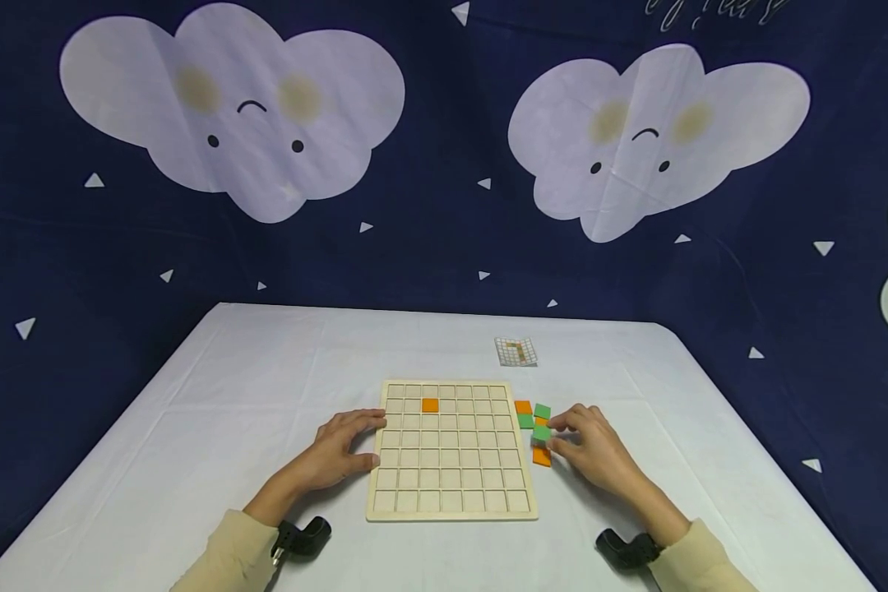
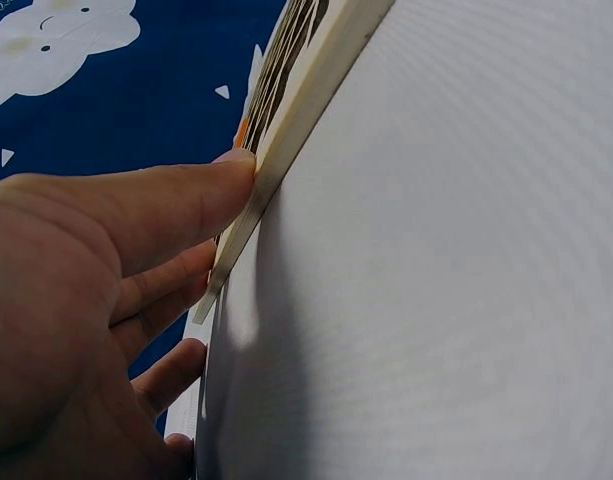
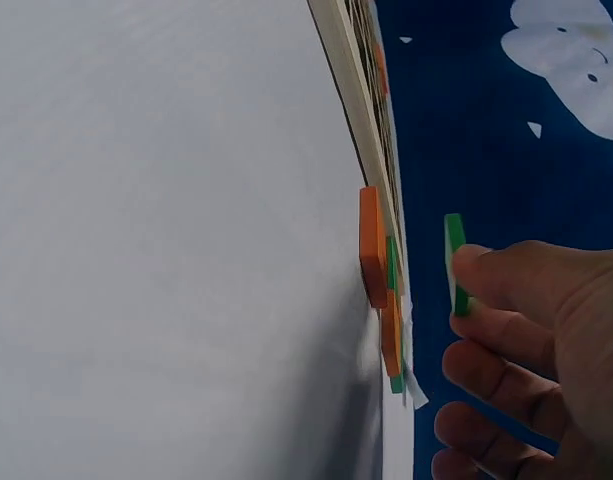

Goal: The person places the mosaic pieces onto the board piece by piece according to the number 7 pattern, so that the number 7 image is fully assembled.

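Note:
My right hand (image 1: 595,450) pinches a green square tile (image 1: 541,436) between thumb and fingers, raised above the table in the right wrist view. More loose tiles lie below and around it, among them an orange tile (image 1: 542,456) at the front and a green tile (image 1: 525,421) beside the board. The wooden grid board (image 1: 453,516) lies flat between the hands, with one orange tile (image 1: 430,405) in its second row from the back. My left hand (image 1: 335,450) rests at the board's left edge, thumb and fingertips touching the rim with the fingers fairly straight.
A small card (image 1: 515,352) printed with a grid and a coloured pattern lies behind the board, toward the right. White cloth covers the table (image 1: 266,353). A dark blue curtain (image 1: 444,123) with clouds hangs behind it.

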